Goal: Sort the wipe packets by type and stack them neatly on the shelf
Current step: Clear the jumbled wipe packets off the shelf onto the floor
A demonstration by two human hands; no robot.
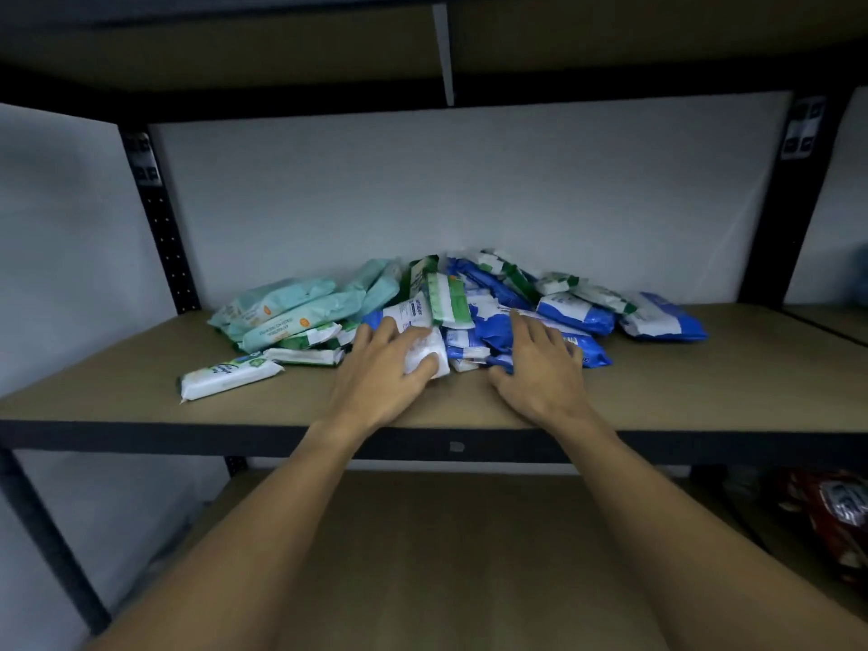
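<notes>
Head view: the wipe packets (451, 298) lie at the middle of the shelf (704, 387). The left hand (385, 373) curls around a white packet (425, 353); the right hand (540, 368) lies flat, fingers straight, on blue packets (498, 331). Pulling may drag neighbours off the front edge.

Both forearms bare, reaching forward from bottom of view, converging slightly. Left hand (387, 368) palm down, wrist straight, fingers curled over top of white packet (425, 351), thumb hooked round its near edge, gripping. Right hand (540, 364) palm down, fingers straight and slightly spread, lying flat on blue packet (495, 331), thumb stretched out toward left hand. Hands near each other, not touching.
</notes>
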